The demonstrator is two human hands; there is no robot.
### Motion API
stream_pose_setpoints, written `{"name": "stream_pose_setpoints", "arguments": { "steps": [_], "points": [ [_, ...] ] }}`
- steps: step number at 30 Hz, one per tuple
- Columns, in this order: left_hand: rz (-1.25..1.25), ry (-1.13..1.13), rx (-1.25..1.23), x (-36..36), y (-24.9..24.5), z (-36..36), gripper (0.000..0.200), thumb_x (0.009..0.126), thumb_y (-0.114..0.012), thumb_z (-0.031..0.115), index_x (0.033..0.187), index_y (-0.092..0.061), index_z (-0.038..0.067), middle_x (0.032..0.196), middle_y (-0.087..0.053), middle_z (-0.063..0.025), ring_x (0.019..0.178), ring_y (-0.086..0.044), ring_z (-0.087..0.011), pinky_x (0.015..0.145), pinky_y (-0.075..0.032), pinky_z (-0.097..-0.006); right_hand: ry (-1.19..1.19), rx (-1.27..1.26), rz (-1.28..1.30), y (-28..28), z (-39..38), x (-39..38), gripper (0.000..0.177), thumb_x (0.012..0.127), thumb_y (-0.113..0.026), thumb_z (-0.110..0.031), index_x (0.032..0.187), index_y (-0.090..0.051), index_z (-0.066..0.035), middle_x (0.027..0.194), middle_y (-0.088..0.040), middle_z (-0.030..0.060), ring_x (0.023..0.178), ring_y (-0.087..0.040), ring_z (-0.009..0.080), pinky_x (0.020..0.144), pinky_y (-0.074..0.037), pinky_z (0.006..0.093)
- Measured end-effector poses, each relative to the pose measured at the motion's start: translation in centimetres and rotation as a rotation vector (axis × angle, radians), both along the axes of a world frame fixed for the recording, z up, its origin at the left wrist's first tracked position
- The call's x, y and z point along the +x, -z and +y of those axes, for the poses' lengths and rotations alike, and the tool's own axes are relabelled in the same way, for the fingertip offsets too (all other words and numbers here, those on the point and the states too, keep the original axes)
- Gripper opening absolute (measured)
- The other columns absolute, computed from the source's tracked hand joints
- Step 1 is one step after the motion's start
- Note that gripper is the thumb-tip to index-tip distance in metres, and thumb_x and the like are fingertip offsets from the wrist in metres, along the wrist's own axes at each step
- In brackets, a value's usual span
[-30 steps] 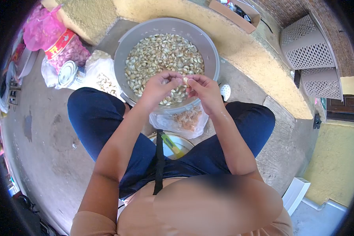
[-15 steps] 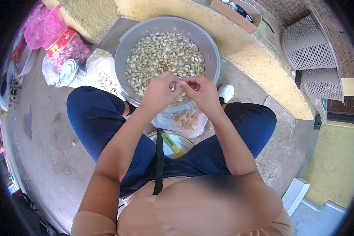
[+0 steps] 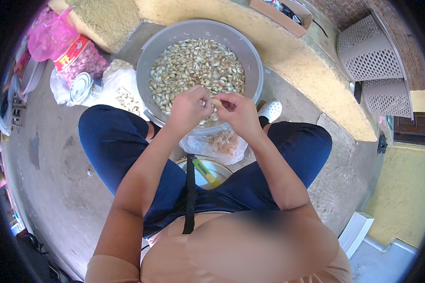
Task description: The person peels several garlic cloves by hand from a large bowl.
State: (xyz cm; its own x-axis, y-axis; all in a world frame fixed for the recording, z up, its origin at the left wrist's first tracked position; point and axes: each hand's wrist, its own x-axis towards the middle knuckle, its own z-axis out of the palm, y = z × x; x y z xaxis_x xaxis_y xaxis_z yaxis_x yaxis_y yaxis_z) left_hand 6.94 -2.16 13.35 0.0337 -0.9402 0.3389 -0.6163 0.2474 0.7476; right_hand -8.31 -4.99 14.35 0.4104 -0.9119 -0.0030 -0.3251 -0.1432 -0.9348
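Observation:
Over the near rim of a big grey tub [image 3: 258, 70], my two hands meet at a garlic clove [image 3: 216, 102]. My left hand [image 3: 190, 109] has its fingers curled in a pinch at one side of the clove. From the other side, the thumb and fingertips of my right hand [image 3: 237, 111] close on it. Many pale garlic cloves [image 3: 198, 61] fill the tub below. A clear plastic bag with papery brown skins [image 3: 223, 141] lies between my feet, just under my wrists.
To the left are a pink mesh bag [image 3: 82, 61], a can [image 3: 81, 88] and a white sack with cloves [image 3: 126, 97]. A yellow-green cutter [image 3: 205, 172] rests over a round lid [image 3: 224, 173] between my legs. A low yellow wall [image 3: 311, 85] curves behind the tub.
The clove shows more plainly between my fingertips. My fingers have shifted slightly around it, and the view has moved a little; the tub and surroundings stay put.

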Motion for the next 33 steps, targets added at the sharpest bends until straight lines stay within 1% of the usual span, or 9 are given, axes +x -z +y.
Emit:
{"name": "stream_pose_setpoints", "arguments": {
  "steps": [9,12,15,18,21,23,26,29,33],
  "points": [
    [0.129,0.048,0.11,-0.1,-0.3,-0.1,0.013,0.058,-0.061,0.005,0.062,-0.049,0.002,0.059,-0.048,-0.0077,0.052,-0.046,-0.0196,0.048,-0.038,-0.0292,-0.094,0.012,-0.006,-0.1,-0.8,-0.7,0.023,0.07,-0.061,-0.011,0.09,-0.062,0.001,0.072,-0.058,0.0082,0.058,-0.052,0.0107,0.055,-0.043,0.0235],
    [0.167,0.075,0.137,-0.1,-0.2,-0.2,0.013,0.057,-0.062,0.006,0.061,-0.05,0.002,0.058,-0.047,-0.0065,0.051,-0.045,-0.017,0.047,-0.036,-0.0275,-0.189,0.208,-0.024,-0.6,-1.4,-1.2,0.021,0.074,-0.057,-0.006,0.093,-0.061,0.002,0.079,-0.058,0.0017,0.062,-0.05,0.0047,0.058,-0.042,0.0192],
    [0.221,0.099,0.23,0.1,0.2,-0.3,0.012,0.059,-0.062,0.007,0.062,-0.051,0.002,0.057,-0.047,-0.0035,0.051,-0.043,-0.0119,0.047,-0.035,-0.0252,-0.227,0.39,-0.049,-1.0,-1.9,-1.6,0.021,0.074,-0.056,-0.005,0.093,-0.061,0.002,0.079,-0.058,0.0026,0.062,-0.052,0.0058,0.057,-0.043,0.0204],
    [0.302,0.111,0.372,0.4,0.3,-0.5,0.009,0.064,-0.06,0.007,0.066,-0.053,0.002,0.056,-0.046,-0.0007,0.051,-0.04,-0.0071,0.047,-0.033,-0.023,-0.24,0.498,-0.112,-0.9,-2.2,-2.0,0.024,0.074,-0.058,-0.005,0.097,-0.059,0.003,0.079,-0.059,0.0038,0.067,-0.053,0.0066,0.06,-0.044,0.0203],
    [0.383,0.058,0.392,0.6,0.9,-0.7,0.006,0.069,-0.057,0.007,0.069,-0.053,0.002,0.057,-0.045,0.0012,0.051,-0.039,-0.0051,0.046,-0.032,-0.0211,-0.164,0.569,-0.284,-0.4,-2.1,-1.7,0.028,0.075,-0.06,-0.006,0.101,-0.057,0.004,0.086,-0.059,0.0054,0.072,-0.054,0.0077,0.065,-0.044,0.0208],
    [0.42,0.048,0.339,0.6,1.3,-0.9,0.006,0.074,-0.054,0.008,0.072,-0.052,0.002,0.059,-0.045,0.0019,0.05,-0.039,-0.0056,0.044,-0.032,-0.0199,-0.199,0.44,-0.266,-0.7,-1.8,-1.5,0.029,0.075,-0.06,-0.006,0.102,-0.057,0.002,0.09,-0.058,0.0055,0.075,-0.054,0.0083,0.068,-0.044,0.0212],
    [0.665,0.033,0.535,0.5,1.0,-0.7,0.007,0.076,-0.053,0.01,0.074,-0.053,0.004,0.061,-0.046,0.0018,0.048,-0.039,-0.0046,0.042,-0.03,-0.0187,-0.222,0.282,-0.16,-1.2,-1.7,-1.2,0.029,0.076,-0.06,-0.006,0.104,-0.056,0.001,0.093,-0.057,0.0052,0.077,-0.054,0.0093,0.071,-0.044,0.0218],
    [0.703,-0.001,0.638,0.6,0.7,-0.9,0.009,0.074,-0.055,0.011,0.075,-0.056,0.002,0.06,-0.05,0.0015,0.054,-0.042,-0.0047,0.049,-0.035,-0.0211,-0.199,0.2,-0.119,-1.1,-1.8,-1.2,0.028,0.077,-0.059,-0.006,0.104,-0.057,-0.001,0.093,-0.057,0.0049,0.079,-0.055,0.0099,0.071,-0.044,0.022],
    [0.552,0.026,0.518,0.1,0.4,-0.8,0.011,0.075,-0.054,0.012,0.075,-0.057,0.002,0.061,-0.05,0.0011,0.056,-0.043,-0.0061,0.053,-0.036,-0.0221,-0.142,0.092,-0.065,-1.1,-1.5,-0.8,0.024,0.077,-0.059,-0.011,0.099,-0.058,-0.002,0.084,-0.057,0.0089,0.076,-0.058,0.0145,0.068,-0.046,0.0241]
  ]
}}
